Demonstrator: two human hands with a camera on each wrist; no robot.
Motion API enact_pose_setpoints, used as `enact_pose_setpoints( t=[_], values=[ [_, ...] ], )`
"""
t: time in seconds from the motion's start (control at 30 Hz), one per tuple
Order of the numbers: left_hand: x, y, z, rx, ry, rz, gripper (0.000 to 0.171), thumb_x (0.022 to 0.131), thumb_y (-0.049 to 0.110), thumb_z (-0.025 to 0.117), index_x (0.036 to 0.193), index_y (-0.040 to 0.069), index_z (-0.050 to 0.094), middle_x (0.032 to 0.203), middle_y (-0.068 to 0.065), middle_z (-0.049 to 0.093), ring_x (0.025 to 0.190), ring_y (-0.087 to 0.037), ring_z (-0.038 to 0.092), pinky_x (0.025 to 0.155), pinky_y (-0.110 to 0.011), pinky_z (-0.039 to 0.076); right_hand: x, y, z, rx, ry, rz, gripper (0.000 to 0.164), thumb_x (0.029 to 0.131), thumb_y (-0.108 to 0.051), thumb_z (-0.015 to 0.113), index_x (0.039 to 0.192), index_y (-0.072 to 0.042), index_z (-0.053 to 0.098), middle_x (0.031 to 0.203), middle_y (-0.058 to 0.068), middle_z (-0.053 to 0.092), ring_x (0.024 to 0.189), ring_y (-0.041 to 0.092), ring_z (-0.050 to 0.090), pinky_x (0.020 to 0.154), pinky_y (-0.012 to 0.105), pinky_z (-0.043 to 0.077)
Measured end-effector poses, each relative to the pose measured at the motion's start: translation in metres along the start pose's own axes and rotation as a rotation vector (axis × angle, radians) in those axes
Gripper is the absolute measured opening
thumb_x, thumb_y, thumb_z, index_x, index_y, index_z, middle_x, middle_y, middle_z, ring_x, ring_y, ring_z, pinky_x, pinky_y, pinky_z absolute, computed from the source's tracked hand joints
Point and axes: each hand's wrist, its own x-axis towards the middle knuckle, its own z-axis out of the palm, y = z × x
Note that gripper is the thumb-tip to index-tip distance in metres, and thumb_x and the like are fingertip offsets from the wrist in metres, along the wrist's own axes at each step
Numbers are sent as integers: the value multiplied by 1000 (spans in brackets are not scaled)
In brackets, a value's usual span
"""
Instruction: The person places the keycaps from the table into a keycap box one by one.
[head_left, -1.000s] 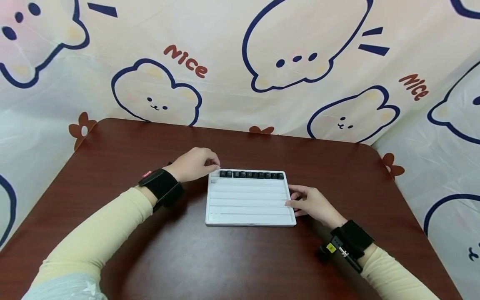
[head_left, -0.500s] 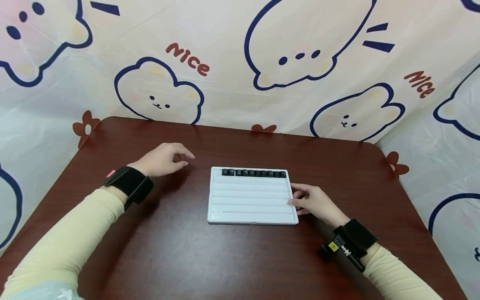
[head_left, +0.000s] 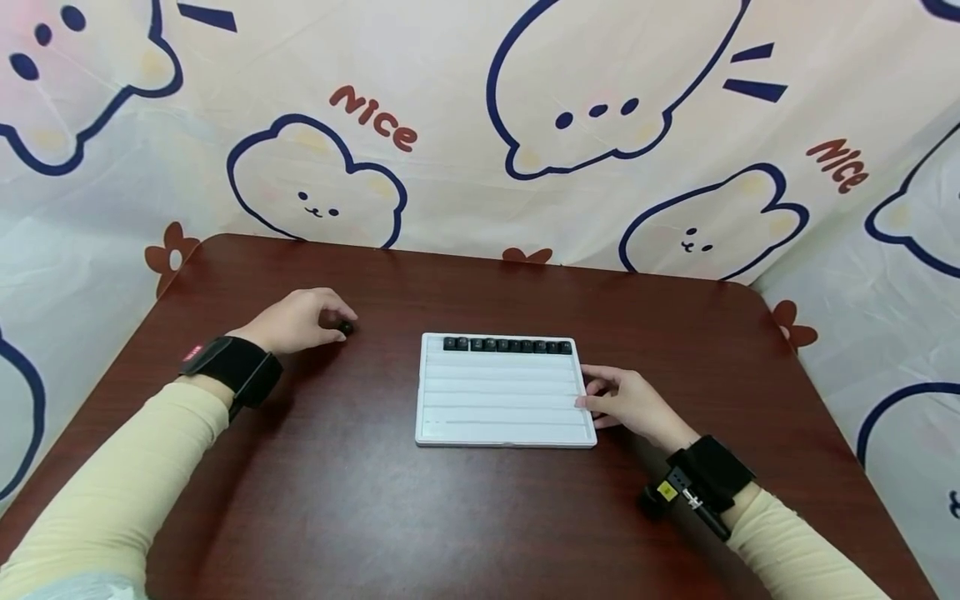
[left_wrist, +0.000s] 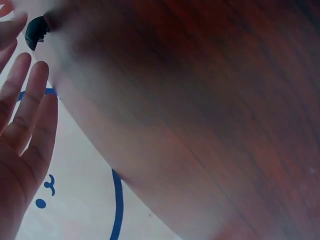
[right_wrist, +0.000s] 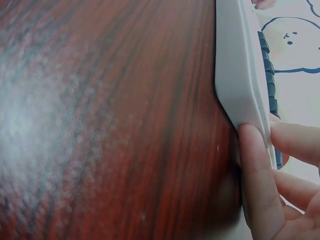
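Note:
In the head view, a flat white keycap tray (head_left: 506,400) with ridged rows lies on the table. Black keycaps (head_left: 517,346) fill most of its top row. At the tray's right edge, my right hand (head_left: 628,404) grips the side, thumb on the upper face. The right wrist view shows a fingertip against the tray's outer wall (right_wrist: 235,60). Left of the tray, my left hand (head_left: 303,321) pinches one small black keycap (head_left: 346,327) between thumb and index finger, close over the table. That loose keycap (left_wrist: 36,33) appears beside the fingertips in the left wrist view, other fingers extended.
The dark brown wooden table (head_left: 360,517) has rounded far corners. Behind it and at both sides hangs a white curtain (head_left: 450,125) printed with cartoon bears. Each wrist wears a black strap (head_left: 712,475) with a device.
My left hand has moved left from the tray's top-left corner, and a black keycap now shows between its fingers. My right hand keeps its hold on the tray's right edge.

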Motion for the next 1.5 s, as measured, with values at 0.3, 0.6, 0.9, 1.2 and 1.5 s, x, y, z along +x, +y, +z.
enact_pose_setpoints(
  t=[0.3, 0.6, 0.9, 1.2, 1.5],
  values=[
    [8, 5, 7, 30, 47, -133, 26, 88, 12, 81, 112, 4, 76, 106, -11, 70, 95, -29, 60, 88, -49, 51, -2, 0, 0, -8, 15, 8, 65, 96, -5, 72, 150, 10, 40, 105, 17, 58, 80, 21, 62, 69, 34, 61],
    [7, 8, 11, 19, 87, -192, 21, 87, 14, 83, 104, 5, 75, 97, -10, 71, 93, -28, 62, 88, -51, 51, -2, 0, 2, -7, 15, 5, 65, 95, -5, 73, 150, 11, 41, 105, 16, 58, 80, 21, 62, 69, 34, 61],
    [7, 8, 12, -3, 86, -180, 14, 88, 11, 82, 98, 6, 75, 94, -8, 72, 91, -27, 62, 88, -50, 51, -3, 0, 3, -15, 22, 8, 66, 94, -6, 74, 150, 10, 42, 106, 16, 58, 80, 22, 61, 69, 34, 61],
    [8, 12, 12, -12, 92, -145, 14, 88, 11, 82, 97, 5, 75, 95, -9, 72, 92, -27, 62, 89, -50, 50, -4, -1, 2, -7, 26, 10, 65, 94, -5, 74, 150, 10, 42, 106, 16, 58, 80, 21, 62, 69, 34, 61],
    [10, 26, 13, -39, 83, -117, 17, 89, 9, 80, 104, 3, 76, 98, -9, 72, 92, -27, 61, 86, -46, 51, -4, -1, 2, -4, 25, 2, 65, 95, -5, 73, 150, 10, 42, 105, 16, 58, 80, 20, 62, 69, 33, 61]
  ],
)
